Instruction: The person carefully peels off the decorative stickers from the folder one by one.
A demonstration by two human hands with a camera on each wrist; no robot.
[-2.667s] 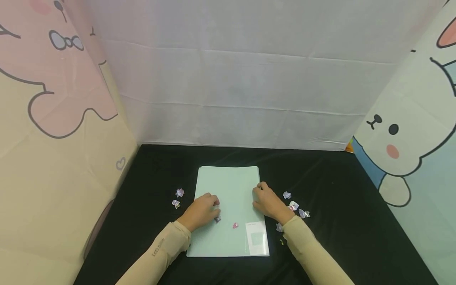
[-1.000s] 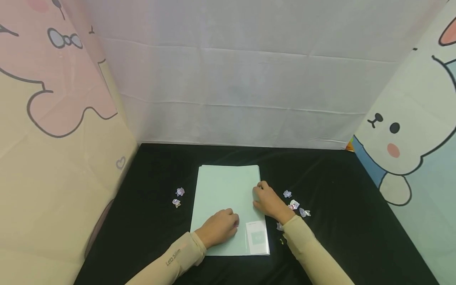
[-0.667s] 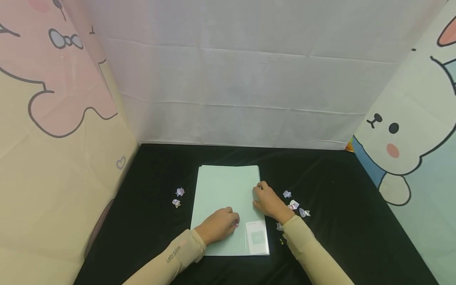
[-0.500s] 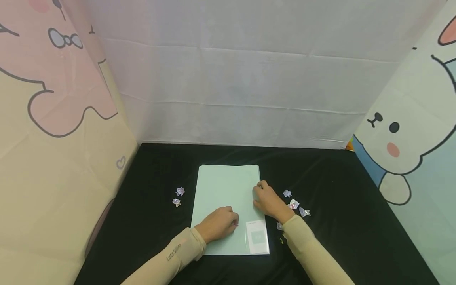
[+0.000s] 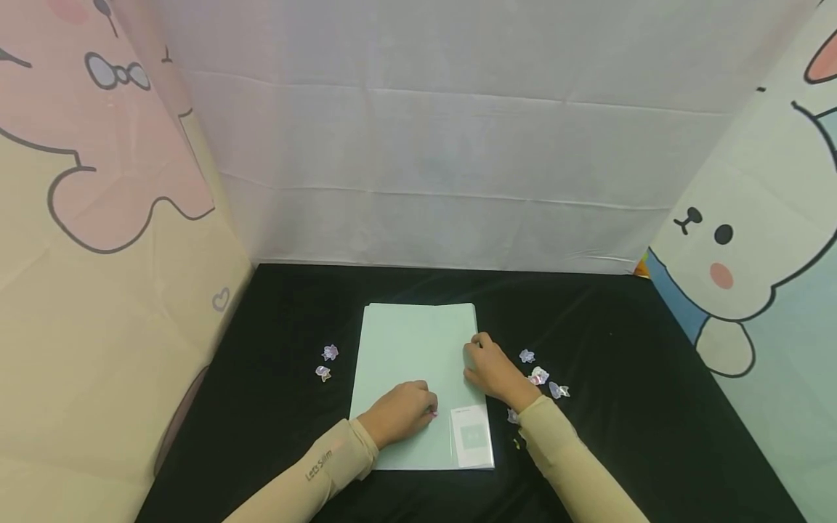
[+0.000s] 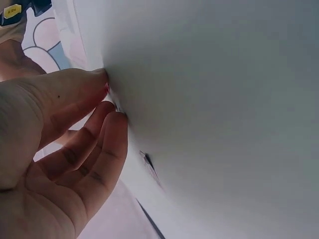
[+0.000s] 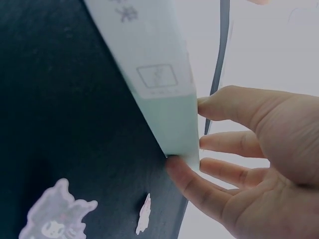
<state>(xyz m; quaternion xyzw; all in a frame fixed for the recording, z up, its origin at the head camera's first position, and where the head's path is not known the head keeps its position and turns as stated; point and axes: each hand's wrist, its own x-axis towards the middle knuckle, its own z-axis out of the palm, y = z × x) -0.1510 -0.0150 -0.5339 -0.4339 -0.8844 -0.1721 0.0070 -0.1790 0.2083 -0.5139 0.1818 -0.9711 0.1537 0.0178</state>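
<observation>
A pale green file folder (image 5: 418, 341) lies on the black cloth. Over its lower middle my left hand (image 5: 400, 415) pinches a tiny pink sticker (image 5: 434, 414) between thumb and fingers. In the left wrist view the pink sticker (image 6: 107, 88) shows at the fingertips, right against the cover. Another small sticker (image 6: 148, 165) stands out from the cover close by; the hand hides it in the head view. My right hand (image 5: 493, 370) touches the folder's right edge. In the right wrist view its thumb and lightly bent fingers rest along the spine (image 7: 172, 119).
Several shiny stickers (image 5: 538, 375) lie right of the folder, some partly behind the right sleeve (image 5: 575, 457). To its left are two more stickers (image 5: 323, 373). A white card (image 5: 470, 436) sits at the folder's lower right corner. Printed curtains (image 5: 131, 305) stand round the table.
Since the oldest frame my left hand has moved right and nearer, from beside the darker sticker to the pink one. Over the last second it has barely shifted. The right hand stays put.
</observation>
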